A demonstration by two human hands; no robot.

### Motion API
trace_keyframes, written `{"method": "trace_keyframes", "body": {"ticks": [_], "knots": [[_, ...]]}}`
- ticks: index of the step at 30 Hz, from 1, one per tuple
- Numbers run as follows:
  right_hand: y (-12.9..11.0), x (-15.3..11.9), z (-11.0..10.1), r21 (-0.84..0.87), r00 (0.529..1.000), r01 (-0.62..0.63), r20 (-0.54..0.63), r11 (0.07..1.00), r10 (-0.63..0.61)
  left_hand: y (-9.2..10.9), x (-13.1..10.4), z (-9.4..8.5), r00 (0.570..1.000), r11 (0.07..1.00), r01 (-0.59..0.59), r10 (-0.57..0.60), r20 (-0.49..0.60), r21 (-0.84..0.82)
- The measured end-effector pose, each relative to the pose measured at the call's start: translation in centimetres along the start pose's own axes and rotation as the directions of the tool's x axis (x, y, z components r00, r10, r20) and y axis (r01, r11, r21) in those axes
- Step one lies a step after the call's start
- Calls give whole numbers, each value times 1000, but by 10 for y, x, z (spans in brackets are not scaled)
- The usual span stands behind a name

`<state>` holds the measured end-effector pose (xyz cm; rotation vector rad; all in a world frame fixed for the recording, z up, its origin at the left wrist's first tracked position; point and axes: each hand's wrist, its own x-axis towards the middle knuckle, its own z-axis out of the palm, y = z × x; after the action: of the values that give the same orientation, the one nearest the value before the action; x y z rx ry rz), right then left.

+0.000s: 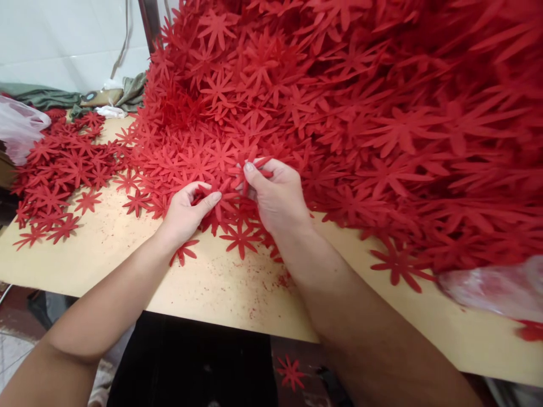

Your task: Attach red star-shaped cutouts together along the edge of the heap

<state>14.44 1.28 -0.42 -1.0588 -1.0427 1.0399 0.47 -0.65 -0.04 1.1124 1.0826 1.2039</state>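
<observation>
My left hand (189, 210) is closed, its thumb pressed on a red flower cutout (223, 202) with several long petals. Close beside it, my right hand (280, 192) pinches another red flower cutout (251, 172) between thumb and fingers. Both hands are just above the table, in front of a large heap of the same red flower cutouts (254, 73). One loose flower cutout (241, 239) lies flat on the table below the hands. My fingertips partly hide the pieces they hold.
A smaller pile of red cutouts (63, 164) spreads at the left, by a white plastic bag (21, 127). Clear plastic (496, 288) lies at the right. Red crumbs dot the pale tabletop (199, 294). One fallen cutout (291, 372) shows below the table edge.
</observation>
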Motion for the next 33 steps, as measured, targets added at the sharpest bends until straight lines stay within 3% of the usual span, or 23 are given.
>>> {"method": "trace_keyframes", "body": {"ticks": [4, 10, 16, 24, 29, 33], "knots": [[-4, 0, -2, -74, 999, 33, 24, 997, -31, 0, 2, -1, 999, 999, -6, 4, -44, -31], [-15, -8, 3, -165, 999, 50, 29, 985, -46, 2, 1, 0, 1000, 991, 23, -24, -1, -130], [-18, -16, 12, -193, 981, 86, 186, 977, -49, 4, -2, 2, 999, 988, 27, -19, 51, -149], [-9, -13, 10, -86, 907, 43, 422, 995, -3, 7, 4, -1, 985, 951, 29, -79, -154, -307], [-10, -13, 7, -178, 910, 16, 411, 984, 59, 12, 3, 2, 976, 938, 41, -111, -187, -344], [-12, -11, 4, -154, 945, -8, 321, 988, 58, 15, 6, -5, 961, 930, 36, -132, -243, -365]]}}
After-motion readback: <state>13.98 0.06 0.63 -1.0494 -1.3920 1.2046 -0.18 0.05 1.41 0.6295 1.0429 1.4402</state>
